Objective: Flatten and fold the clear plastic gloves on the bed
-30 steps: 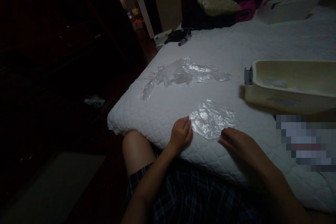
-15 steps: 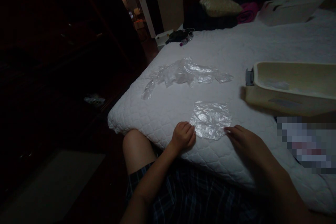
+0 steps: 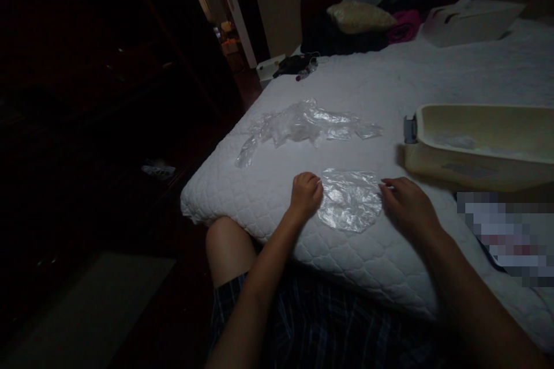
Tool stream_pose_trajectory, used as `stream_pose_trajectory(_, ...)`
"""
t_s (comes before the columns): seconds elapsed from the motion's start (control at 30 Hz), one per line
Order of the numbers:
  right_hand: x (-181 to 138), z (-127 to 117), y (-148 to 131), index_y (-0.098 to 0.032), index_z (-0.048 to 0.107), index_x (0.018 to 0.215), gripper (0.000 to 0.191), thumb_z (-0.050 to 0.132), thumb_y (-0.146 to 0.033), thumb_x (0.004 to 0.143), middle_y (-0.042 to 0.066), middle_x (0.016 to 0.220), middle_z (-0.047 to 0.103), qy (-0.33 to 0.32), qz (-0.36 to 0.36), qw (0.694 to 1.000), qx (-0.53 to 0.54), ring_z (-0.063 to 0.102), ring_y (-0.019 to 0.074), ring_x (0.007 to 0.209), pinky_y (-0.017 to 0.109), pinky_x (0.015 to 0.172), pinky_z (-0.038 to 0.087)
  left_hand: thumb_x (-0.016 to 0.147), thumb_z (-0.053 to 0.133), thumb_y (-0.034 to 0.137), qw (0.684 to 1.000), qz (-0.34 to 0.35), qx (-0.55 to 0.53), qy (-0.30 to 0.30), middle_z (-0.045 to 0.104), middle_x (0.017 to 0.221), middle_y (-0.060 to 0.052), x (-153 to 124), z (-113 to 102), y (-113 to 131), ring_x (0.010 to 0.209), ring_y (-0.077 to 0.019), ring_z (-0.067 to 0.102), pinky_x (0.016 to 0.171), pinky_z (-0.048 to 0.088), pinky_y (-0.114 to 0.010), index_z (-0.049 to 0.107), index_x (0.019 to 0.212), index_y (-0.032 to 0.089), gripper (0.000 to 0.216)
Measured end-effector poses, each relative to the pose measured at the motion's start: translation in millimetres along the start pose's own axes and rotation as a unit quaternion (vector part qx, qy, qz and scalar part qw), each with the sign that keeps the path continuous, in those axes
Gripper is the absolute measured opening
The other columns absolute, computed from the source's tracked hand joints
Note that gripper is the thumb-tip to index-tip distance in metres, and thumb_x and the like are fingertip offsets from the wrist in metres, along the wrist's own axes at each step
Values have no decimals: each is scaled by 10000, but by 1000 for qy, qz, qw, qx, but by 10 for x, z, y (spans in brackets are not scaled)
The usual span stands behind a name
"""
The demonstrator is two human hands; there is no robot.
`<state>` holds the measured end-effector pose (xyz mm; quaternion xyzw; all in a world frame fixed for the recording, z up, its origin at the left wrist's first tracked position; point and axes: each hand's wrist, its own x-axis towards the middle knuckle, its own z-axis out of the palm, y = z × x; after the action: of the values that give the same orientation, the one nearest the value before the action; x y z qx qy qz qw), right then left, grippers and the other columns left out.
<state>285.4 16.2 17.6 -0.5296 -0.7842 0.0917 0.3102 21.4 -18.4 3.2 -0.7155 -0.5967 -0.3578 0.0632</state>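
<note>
A small clear plastic bag [image 3: 350, 200] lies flat on the white quilted bed [image 3: 389, 86] near its front edge. My left hand [image 3: 305, 192] is curled, its fingertips pinching the bag's upper left corner. On the other side, my right hand [image 3: 405, 205] pinches the upper right corner with bent fingers. The bag is spread between the two hands.
A crumpled heap of clear plastic bags [image 3: 298, 125] lies further back on the bed. A cream plastic bin [image 3: 480, 141] rests on its side at the right. Pillows, clothes and a white box [image 3: 470, 20] sit at the bed's head. The floor at the left is dark.
Both hands have moved up from the bag's near edge to its far corners. The bag now lies flatter and more spread out.
</note>
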Motion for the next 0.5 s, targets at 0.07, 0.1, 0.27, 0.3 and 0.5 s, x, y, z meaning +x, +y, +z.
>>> stream_pose_trajectory(0.07,42,117,95,-150,673,949,359,447,-421,880,117,912,652,17,12,999,25,606,244,851,387,781,475,850,555,196,1000,-16,-10,-7,665,931,-76,45,75,-17,962,-212,587,907,443,-387,670,860,162,121)
stream_pose_trajectory(0.1,46,166,137,-154,677,920,352,459,-426,871,108,885,653,21,20,999,40,607,237,827,383,766,477,849,562,202,999,-23,-19,-12,666,935,-75,49,100,-25,966,-211,587,912,441,-383,676,855,164,120)
stream_pose_trajectory(0.27,12,277,263,-182,686,865,324,504,-449,839,77,860,657,29,44,996,76,605,224,800,376,735,475,846,586,230,995,-66,-73,-24,674,961,-49,17,130,-56,997,-193,585,936,432,-365,697,883,189,124)
stream_pose_trajectory(0.3,10,280,272,-184,688,863,323,509,-451,835,75,860,657,23,44,996,76,604,224,797,377,729,474,841,591,229,993,-75,-82,-28,675,966,-44,16,128,-62,1006,-191,584,940,432,-365,699,886,195,122)
stream_pose_trajectory(0.5,17,270,273,-184,691,877,313,569,-459,791,66,855,650,4,53,995,79,601,215,781,371,715,476,770,665,204,988,-93,-114,-39,682,984,-23,21,132,-92,1069,-197,567,988,408,-384,702,869,213,106)
